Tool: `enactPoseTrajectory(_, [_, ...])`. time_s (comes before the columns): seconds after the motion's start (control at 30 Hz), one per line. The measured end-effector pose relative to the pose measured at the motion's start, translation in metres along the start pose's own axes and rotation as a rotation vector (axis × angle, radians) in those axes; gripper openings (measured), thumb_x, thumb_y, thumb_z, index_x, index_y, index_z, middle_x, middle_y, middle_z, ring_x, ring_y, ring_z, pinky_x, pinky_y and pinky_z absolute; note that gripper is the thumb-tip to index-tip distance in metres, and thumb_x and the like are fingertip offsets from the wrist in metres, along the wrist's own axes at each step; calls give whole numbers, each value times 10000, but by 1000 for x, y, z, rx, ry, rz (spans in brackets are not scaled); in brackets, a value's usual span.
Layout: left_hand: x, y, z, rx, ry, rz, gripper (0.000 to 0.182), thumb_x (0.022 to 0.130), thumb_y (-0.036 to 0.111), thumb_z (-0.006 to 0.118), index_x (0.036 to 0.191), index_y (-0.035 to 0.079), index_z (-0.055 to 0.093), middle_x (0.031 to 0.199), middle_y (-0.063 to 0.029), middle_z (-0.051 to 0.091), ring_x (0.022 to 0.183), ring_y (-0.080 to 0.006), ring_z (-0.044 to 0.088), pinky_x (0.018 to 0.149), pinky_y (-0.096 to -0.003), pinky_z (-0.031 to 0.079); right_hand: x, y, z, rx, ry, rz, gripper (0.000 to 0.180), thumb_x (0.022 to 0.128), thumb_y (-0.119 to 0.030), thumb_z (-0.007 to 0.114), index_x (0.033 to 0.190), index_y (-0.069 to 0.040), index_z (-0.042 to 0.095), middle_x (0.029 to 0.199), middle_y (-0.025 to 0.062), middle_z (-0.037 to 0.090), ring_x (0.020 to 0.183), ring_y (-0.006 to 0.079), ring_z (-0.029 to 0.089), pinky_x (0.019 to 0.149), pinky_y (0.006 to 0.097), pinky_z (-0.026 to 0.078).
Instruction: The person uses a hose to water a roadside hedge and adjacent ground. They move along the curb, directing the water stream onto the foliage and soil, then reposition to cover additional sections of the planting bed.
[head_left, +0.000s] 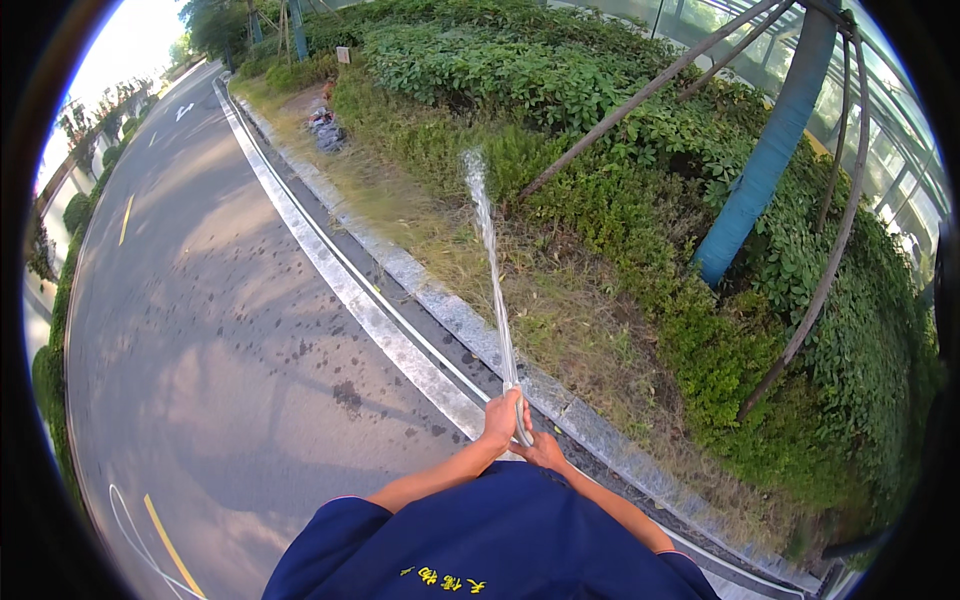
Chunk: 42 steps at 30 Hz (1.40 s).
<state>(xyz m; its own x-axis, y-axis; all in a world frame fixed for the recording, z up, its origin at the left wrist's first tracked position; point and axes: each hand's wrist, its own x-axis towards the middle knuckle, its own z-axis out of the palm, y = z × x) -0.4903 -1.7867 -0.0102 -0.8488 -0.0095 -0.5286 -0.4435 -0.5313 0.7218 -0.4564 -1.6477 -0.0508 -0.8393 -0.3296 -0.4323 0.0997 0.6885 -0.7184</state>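
Note:
A pale flexible hose (520, 421) is held in front of my body, its outlet end pointing away from me. My left hand (502, 418) is wrapped around the hose near its outlet, thumb on top. Lower down, my right hand (543, 451) grips the same hose where it bends. From the outlet a clear stream of water (495, 285) shoots forward over the kerb, towards the grass strip and low shrubs. The hose below my right hand is hidden by my hands and dark blue shirt (480, 532).
A stone kerb (450, 307) separates the road (225, 375) from dry grass (555, 292) and shrubs (615, 225). Wooden props (645, 97) brace a blue-wrapped tree trunk (765, 165) on the right. A pale hose loop (127, 517) lies on the road. A dark bundle (326, 131) sits farther along the grass.

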Motion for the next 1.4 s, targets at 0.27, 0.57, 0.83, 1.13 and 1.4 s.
enactPoseTrajectory(0.27, [6,-15,20,43,-87,-76,378,944,329,510,741,12,545,561,-91,539,443,-196,528,457,-327,461,-19,6,-10,63,40,113,674,756,-627,681,914,28,665,727,204,656,716,322,660,681,434,478])
enactPoseTrajectory(0.57, [-2,-51,64,131,-286,-226,371,952,336,506,763,18,538,585,-84,546,439,-177,532,437,-319,463,-64,43,-19,156,160,256,630,755,-598,696,916,11,671,752,191,671,731,317,669,697,415,494])
enactPoseTrajectory(0.83, [-7,-72,97,240,-423,-314,382,949,347,507,775,9,552,578,-81,543,428,-177,528,428,-321,457,-92,67,-23,228,260,381,627,743,-596,701,896,11,676,780,189,680,749,323,673,714,416,495])
enactPoseTrajectory(1.13, [-13,-82,112,350,-526,-364,389,951,357,488,771,17,544,571,-73,544,425,-179,523,429,-319,443,-108,73,-22,281,312,428,610,745,-591,698,875,4,670,764,164,673,741,304,662,705,405,490])
enactPoseTrajectory(1.4, [-11,-92,110,342,-535,-380,374,951,352,493,792,17,538,583,-80,543,444,-183,522,444,-320,454,-113,70,-24,313,255,446,585,771,-575,682,848,4,653,774,169,670,758,309,661,717,409,485])
